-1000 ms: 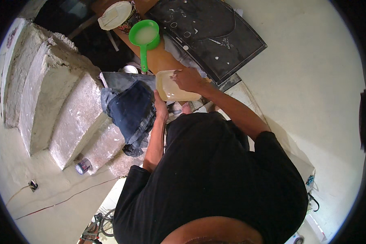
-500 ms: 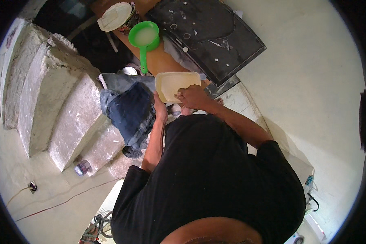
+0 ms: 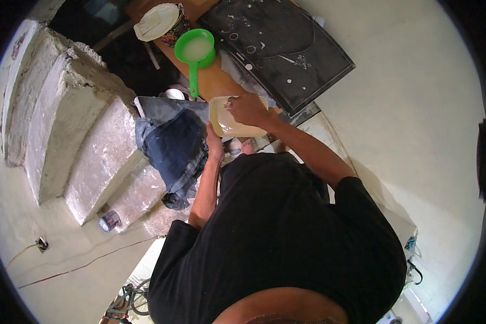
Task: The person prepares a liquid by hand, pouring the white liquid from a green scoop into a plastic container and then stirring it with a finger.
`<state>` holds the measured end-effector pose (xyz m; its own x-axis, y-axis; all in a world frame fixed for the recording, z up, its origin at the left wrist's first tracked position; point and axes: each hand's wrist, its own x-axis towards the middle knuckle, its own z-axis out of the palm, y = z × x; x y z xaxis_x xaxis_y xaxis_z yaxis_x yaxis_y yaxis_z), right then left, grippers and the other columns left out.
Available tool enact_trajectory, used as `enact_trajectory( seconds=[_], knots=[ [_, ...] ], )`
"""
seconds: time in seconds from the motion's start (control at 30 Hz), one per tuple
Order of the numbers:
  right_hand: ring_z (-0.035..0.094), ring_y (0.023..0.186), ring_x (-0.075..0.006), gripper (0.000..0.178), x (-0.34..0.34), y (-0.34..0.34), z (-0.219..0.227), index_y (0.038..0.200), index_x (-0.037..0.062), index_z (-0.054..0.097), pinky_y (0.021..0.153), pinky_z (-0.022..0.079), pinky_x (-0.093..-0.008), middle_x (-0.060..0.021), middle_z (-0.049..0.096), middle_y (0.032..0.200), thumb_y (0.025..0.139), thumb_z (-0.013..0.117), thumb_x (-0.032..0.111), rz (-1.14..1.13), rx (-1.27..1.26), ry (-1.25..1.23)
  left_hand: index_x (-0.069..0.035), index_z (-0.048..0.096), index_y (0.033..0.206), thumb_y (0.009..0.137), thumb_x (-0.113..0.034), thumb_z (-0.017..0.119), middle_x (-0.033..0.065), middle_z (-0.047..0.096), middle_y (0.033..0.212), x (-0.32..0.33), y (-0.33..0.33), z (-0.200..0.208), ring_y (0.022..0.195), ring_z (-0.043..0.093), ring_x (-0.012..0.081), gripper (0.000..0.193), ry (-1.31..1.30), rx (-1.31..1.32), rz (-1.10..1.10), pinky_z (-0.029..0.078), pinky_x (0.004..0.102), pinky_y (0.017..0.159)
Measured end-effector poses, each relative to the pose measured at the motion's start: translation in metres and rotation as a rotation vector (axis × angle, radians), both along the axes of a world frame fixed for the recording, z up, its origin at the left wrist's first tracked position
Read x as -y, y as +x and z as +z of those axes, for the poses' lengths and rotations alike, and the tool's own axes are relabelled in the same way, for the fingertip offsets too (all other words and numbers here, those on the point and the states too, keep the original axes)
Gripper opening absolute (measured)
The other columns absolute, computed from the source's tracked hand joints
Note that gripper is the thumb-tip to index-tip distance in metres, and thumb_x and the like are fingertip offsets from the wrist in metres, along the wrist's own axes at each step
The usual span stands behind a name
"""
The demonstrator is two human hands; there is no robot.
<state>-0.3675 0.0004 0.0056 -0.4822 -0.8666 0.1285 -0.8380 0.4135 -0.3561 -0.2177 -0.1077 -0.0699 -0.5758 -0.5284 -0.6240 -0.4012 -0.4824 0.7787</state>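
My left hand [image 3: 214, 141] grips the near left corner of a shallow cream plastic tub [image 3: 213, 112], its fingers mostly hidden beneath. A pale, shiny wet layer covers the inside of the tub. Over the tub's upper middle, my right hand [image 3: 248, 111] is bent with its fingers drawn together at the far side. Whatever sits between those fingertips, if anything, is too small to make out. Just beyond the tub, a green dipper [image 3: 193, 81] holds cloudy whitish liquid, its handle pointing toward me.
Dark blue cloth [image 3: 173, 146] lies left of the tub, beside rough plastered steps [image 3: 100, 156]. A bucket with a whitish lid [image 3: 157, 22] stands behind the dipper. At the far right, a spattered black panel [image 3: 281, 51] leans near the pale wall [image 3: 405, 97]. A small jar [image 3: 109, 221] lies by the lowest step.
My right hand has moved up and slightly left across the tub, from its near right part toward the far side. My left hand keeps its hold on the corner.
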Motion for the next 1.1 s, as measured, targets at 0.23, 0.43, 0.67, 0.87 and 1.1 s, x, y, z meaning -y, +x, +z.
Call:
enact_trajectory(
  seconds=[0.23,0.43,0.67,0.87,1.1],
  knots=[
    [0.067,0.069,-0.0317,0.025,-0.054,0.001,0.027,0.085,0.0062,0.068,0.064,0.052,-0.0458,-0.0137,0.067,0.073,0.083,0.055,0.028,-0.145,0.115,0.22,0.004,0.05,0.13,0.097,-0.061,0.028,0.0118,0.054,0.129,-0.003,0.0,0.006,0.119,0.046,0.0207,0.076,0.001,-0.06,-0.034,0.029,0.0325,0.105],
    [0.066,0.066,-0.0338,0.025,-0.074,0.032,0.023,0.085,0.0069,0.066,0.063,0.051,-0.0477,-0.0159,0.065,0.069,0.085,0.054,0.029,-0.106,0.149,0.135,0.003,0.05,0.131,0.097,-0.06,0.028,0.0119,0.053,0.129,-0.004,-0.001,0.016,0.118,0.046,0.0202,0.075,-0.009,-0.032,-0.023,0.029,0.0317,0.104],
    [0.063,0.062,-0.0364,0.024,-0.031,0.054,-0.002,0.082,0.0059,0.065,0.063,0.05,-0.0488,-0.0173,0.062,0.063,0.086,0.055,0.027,-0.054,0.24,-0.139,0.004,0.052,0.129,0.094,-0.064,0.031,0.0122,0.055,0.126,-0.004,-0.002,0.019,0.113,0.049,0.0204,0.079,0.01,-0.014,0.008,0.033,0.0315,0.101],
    [0.063,0.058,-0.0356,0.025,0.014,0.042,-0.002,0.085,0.0069,0.067,0.06,0.05,-0.048,-0.016,0.062,0.062,0.087,0.054,0.028,-0.043,0.208,-0.136,0.004,0.051,0.129,0.094,-0.064,0.031,0.0123,0.054,0.126,-0.004,-0.002,0.023,0.114,0.048,0.0211,0.079,0.026,-0.007,-0.007,0.032,0.0322,0.102],
    [0.066,0.07,-0.0307,0.022,0.006,0.0,-0.007,0.089,0.0072,0.069,0.061,0.052,-0.0429,-0.0136,0.068,0.079,0.085,0.055,0.023,0.047,-0.029,0.09,0.003,0.051,0.129,0.099,-0.054,0.03,0.0098,0.054,0.127,-0.004,-0.004,0.021,0.116,0.046,0.0193,0.067,0.03,-0.056,0.014,0.029,0.0314,0.103]
  ],
)
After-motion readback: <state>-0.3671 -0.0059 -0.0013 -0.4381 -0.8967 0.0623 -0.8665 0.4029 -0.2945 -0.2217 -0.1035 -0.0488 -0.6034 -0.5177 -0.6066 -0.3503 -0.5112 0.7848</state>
